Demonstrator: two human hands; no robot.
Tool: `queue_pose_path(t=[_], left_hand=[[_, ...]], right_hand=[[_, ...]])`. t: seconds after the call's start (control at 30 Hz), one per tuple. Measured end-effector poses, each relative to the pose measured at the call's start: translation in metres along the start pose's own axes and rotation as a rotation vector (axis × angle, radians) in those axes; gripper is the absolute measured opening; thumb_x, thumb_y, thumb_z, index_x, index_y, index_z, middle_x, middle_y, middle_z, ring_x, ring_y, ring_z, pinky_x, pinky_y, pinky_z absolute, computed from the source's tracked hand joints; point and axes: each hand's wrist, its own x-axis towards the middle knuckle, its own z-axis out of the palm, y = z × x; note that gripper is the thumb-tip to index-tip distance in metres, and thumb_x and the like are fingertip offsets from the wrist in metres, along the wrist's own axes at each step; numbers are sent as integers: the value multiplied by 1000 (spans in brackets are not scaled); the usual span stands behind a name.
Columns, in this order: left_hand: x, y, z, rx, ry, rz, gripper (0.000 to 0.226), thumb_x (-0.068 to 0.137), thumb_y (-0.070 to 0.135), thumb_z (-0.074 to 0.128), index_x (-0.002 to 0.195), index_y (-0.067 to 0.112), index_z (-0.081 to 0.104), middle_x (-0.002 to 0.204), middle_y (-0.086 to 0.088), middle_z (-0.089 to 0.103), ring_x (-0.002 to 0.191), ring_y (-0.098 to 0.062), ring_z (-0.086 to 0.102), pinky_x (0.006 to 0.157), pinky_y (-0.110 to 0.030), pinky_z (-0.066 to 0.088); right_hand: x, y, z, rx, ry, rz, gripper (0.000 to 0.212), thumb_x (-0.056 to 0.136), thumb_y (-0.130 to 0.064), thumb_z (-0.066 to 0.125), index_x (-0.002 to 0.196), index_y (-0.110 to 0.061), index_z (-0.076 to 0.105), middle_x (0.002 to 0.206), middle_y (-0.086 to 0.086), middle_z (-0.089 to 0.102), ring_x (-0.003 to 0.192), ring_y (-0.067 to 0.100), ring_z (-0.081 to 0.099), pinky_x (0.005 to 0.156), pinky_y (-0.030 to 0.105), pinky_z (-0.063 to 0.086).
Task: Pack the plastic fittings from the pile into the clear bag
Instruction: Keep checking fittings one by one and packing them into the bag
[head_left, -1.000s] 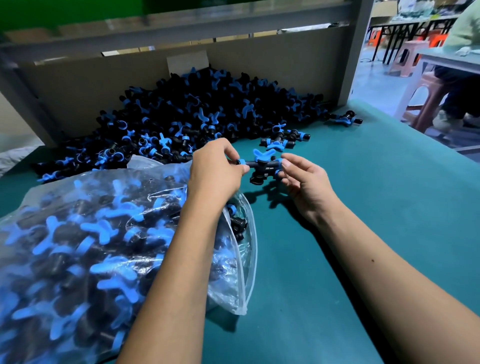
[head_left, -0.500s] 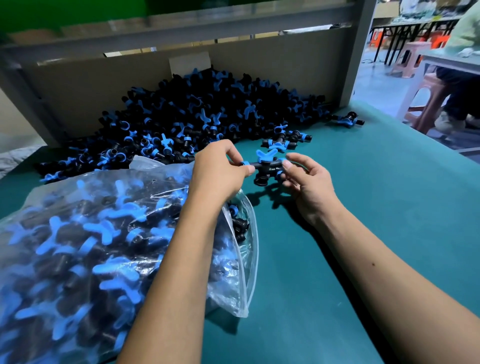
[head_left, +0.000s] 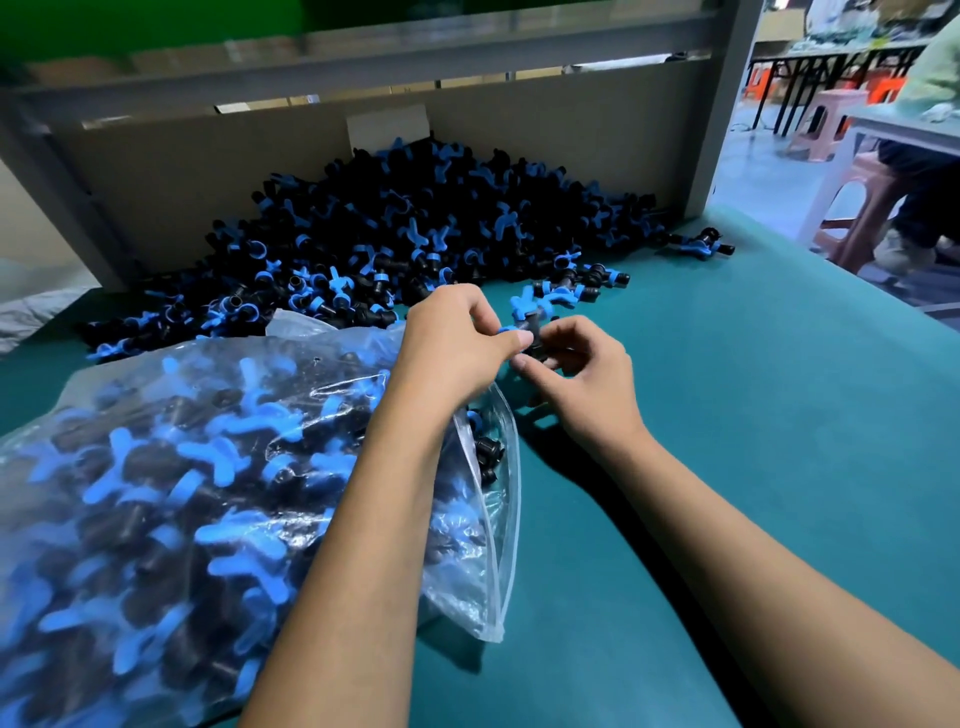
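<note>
- While the teal tabletop (head_left: 727, 415) carries everything here, the biggest mass on it is the pile of black-and-blue plastic fittings (head_left: 415, 228), heaped against the cardboard back panel (head_left: 208, 176) at the far edge, beyond both hands.
- Next in size, the clear bag (head_left: 171, 499) lies on its side at the near left, already packed full of fittings; its open mouth (head_left: 506, 467) faces right, toward the middle of the tabletop, directly below and just short of the hands.
- Crossing over the bag's upper edge, the left hand (head_left: 457, 343) is curled, its thumb and fingertips pinching one end of a fitting.
- Meeting it from the right, the right hand (head_left: 582, 369) is also curled and grasps the same fitting from the other side; how much of the black body sits in its palm is hard to tell, since the fingers cover it.
- Smallest, the held fitting (head_left: 530, 319) hangs above the tabletop between the two hands, its blue winged handle pointing up and away; its body seems to run left to right.
- From here the bag's mouth lies nearer than the pile, down and toward the person, and the left hand sits closer to it, so the drop-in probably calls for a short pull back and down.
- A few loose fittings (head_left: 582, 280) lie just beyond the hands at the pile's edge.
</note>
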Motion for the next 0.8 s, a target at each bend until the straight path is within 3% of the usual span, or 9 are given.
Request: queue_pose_path(t=[0.07, 0.13, 0.2, 0.27, 0.37, 0.47, 0.6, 0.7, 0.8], left_hand=[[-5, 6, -8, 35, -40, 34, 29, 75, 30, 92, 82, 17, 67, 80, 5, 67, 69, -9, 59, 54, -16, 40], [-9, 13, -18, 152, -82, 55, 36, 67, 26, 97, 85, 22, 66, 89, 6, 67, 75, -8, 61, 53, -11, 41], [-11, 16, -28, 296, -74, 54, 43, 68, 15, 96, 90, 29, 62, 103, 3, 63, 86, -15, 62, 67, -22, 47], [-13, 19, -38, 396, -1, 51, 44, 76, 0, 81, 98, 30, 59, 115, -2, 58, 96, -24, 60, 74, -33, 49], [-16, 20, -50, 483, 106, 35, 34, 81, -6, 64, 104, 19, 63, 111, -9, 60, 96, -31, 59, 75, -41, 51], [-20, 19, -63, 532, 150, -10, 22, 82, 0, 72, 89, 20, 68, 103, -10, 68, 88, -31, 61, 70, -48, 51], [-20, 17, -79, 505, 253, -6, 17, 83, 11, 73, 75, 25, 70, 86, -2, 66, 86, -30, 63, 57, -30, 38], [-15, 17, -80, 217, 277, 26, 18, 83, 6, 68, 70, 19, 71, 73, -5, 71, 71, -27, 70, 62, -33, 56], [-8, 18, -72, -80, 255, 88, 21, 82, -2, 68, 68, 13, 68, 57, -5, 66, 44, -18, 63, 55, -29, 52]], right_hand=[[-1, -4, 4, 365, -46, 224, 5, 93, -11, 71, 94, -9, 66, 79, 10, 73, 68, 19, 69, 57, 25, 56], [-1, -10, 3, 660, -110, 428, 14, 101, -13, 58, 100, -1, 65, 80, 12, 74, 63, 14, 69, 55, 20, 55], [2, -12, -1, 818, -134, 567, 26, 105, -18, 50, 112, 4, 61, 84, 16, 74, 59, 12, 65, 54, 16, 54], [4, -13, -4, 883, -129, 646, 31, 106, -21, 46, 120, 5, 56, 80, 16, 72, 55, 12, 61, 49, 15, 51], [2, -10, -5, 810, -190, 623, 27, 103, -23, 51, 115, -2, 61, 84, 14, 70, 58, 12, 61, 48, 17, 49], [-1, -8, -4, 697, -329, 430, 16, 89, -13, 70, 104, -13, 72, 97, 17, 71, 65, 15, 61, 53, 20, 48], [-7, -12, 4, 438, -526, 209, 32, 79, -4, 78, 107, -19, 77, 106, 12, 76, 90, 20, 70, 75, 27, 54], [-13, -15, 16, 147, -498, 17, 30, 80, -4, 80, 105, -20, 78, 102, 11, 75, 91, 32, 69, 88, 41, 55], [-21, -17, 29, -172, -355, -172, 32, 81, -1, 78, 107, -21, 79, 92, -11, 72, 78, 12, 61, 75, 29, 55]])
